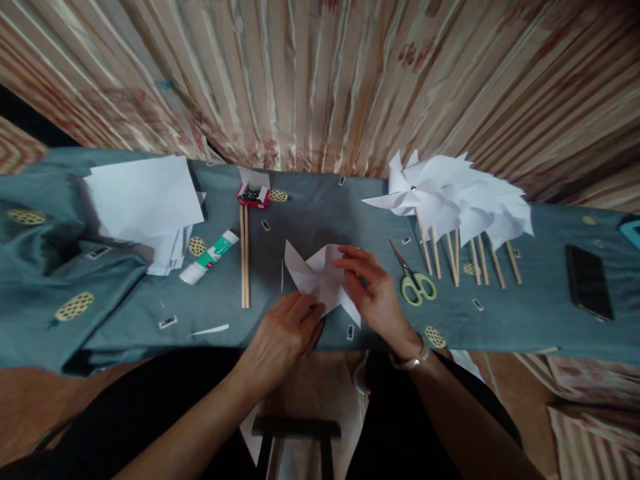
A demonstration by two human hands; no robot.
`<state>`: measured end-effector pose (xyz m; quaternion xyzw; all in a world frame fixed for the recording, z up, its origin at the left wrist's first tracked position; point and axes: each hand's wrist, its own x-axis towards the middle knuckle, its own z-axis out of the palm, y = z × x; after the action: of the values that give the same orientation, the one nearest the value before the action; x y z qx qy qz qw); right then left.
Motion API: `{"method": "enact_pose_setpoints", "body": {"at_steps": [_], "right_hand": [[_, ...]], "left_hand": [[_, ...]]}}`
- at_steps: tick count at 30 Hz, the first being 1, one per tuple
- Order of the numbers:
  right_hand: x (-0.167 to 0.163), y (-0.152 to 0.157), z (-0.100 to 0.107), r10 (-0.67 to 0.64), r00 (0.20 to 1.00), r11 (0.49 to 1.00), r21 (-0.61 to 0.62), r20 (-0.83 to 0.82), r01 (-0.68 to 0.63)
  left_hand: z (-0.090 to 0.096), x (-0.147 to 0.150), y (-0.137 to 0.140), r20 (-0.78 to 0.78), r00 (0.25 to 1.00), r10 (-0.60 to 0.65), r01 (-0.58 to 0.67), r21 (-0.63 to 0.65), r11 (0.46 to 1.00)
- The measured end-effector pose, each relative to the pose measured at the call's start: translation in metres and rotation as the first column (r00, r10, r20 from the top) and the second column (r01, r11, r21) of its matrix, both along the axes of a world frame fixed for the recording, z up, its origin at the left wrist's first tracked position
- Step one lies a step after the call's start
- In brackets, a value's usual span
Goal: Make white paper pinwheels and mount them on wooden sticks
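A white paper pinwheel point(327, 280), cut and partly folded, lies on the cloth in front of me. My left hand point(293, 323) is closed on its near left edge, fingers bent over the paper. At its right side, my right hand point(373, 290) touches the paper with fingers apart and slightly curled. Two wooden sticks point(245, 257) lie side by side left of the paper. Above them stands an opened red box point(253, 195) of small dark pins. Green-handled scissors point(415, 277) rest just right of my right hand.
Finished white pinwheels point(460, 197) on sticks overlap at the back right. A stack of white paper point(145, 197) and a glue stick point(209, 257) lie on the left. A dark phone point(589, 282) is far right. Paper scraps lie on the blue-green cloth point(315, 200); a curtain point(310, 87) hangs behind.
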<state>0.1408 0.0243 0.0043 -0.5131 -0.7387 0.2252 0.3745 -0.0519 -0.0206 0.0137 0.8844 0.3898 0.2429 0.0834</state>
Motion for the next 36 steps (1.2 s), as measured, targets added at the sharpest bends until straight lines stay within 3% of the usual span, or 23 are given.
{"method": "enact_pose_setpoints", "body": {"at_steps": [3, 6, 9, 12, 16, 21, 23, 26, 30, 36], "right_hand": [[0.007, 0.016, -0.001, -0.054, 0.993, 0.998, 0.020, 0.105, 0.052], [0.009, 0.028, -0.003, 0.008, 0.976, 1.000, -0.006, 0.219, -0.007], [0.011, 0.030, -0.001, 0.011, 0.972, 1.000, -0.029, 0.233, -0.004], [0.016, 0.022, 0.005, -0.065, 0.974, 0.994, -0.076, 0.218, 0.083], [0.022, 0.001, 0.010, -0.122, 0.980, 0.957, -0.244, 0.159, 0.159], [0.024, -0.025, 0.012, -0.104, 0.983, 0.923, -0.353, 0.149, 0.151], [0.026, -0.030, 0.013, -0.096, 0.976, 0.932, -0.327, 0.193, 0.156], [0.031, -0.032, 0.017, -0.111, 0.954, 0.973, -0.166, 0.278, 0.162], [0.032, -0.031, 0.023, -0.008, 0.949, 0.999, 0.040, 0.314, -0.005], [0.025, -0.028, 0.024, 0.148, 0.924, 0.987, 0.012, 0.352, -0.162]], "left_hand": [[0.003, 0.000, 0.001, -0.029, 1.000, -0.008, 0.008, 0.006, 1.000], [0.004, -0.005, 0.007, -0.048, 0.999, -0.005, 0.006, 0.022, 1.000], [0.001, -0.018, 0.019, -0.052, 0.999, 0.012, -0.008, 0.080, 0.997], [-0.001, -0.035, 0.033, -0.032, 0.997, 0.070, -0.065, 0.144, 0.987], [0.004, -0.043, 0.037, -0.019, 0.991, 0.133, -0.127, 0.188, 0.974], [0.008, -0.018, 0.013, 0.036, 0.999, -0.034, 0.030, 0.106, 0.994], [0.006, -0.007, 0.004, -0.011, 0.998, -0.069, 0.070, 0.036, 0.997], [0.001, 0.000, -0.001, -0.056, 0.995, -0.078, 0.078, 0.001, 0.997], [-0.003, 0.001, -0.001, -0.087, 0.994, -0.071, 0.071, 0.000, 0.997], [0.000, -0.001, -0.002, -0.098, 0.992, -0.079, 0.078, -0.017, 0.997]]}}
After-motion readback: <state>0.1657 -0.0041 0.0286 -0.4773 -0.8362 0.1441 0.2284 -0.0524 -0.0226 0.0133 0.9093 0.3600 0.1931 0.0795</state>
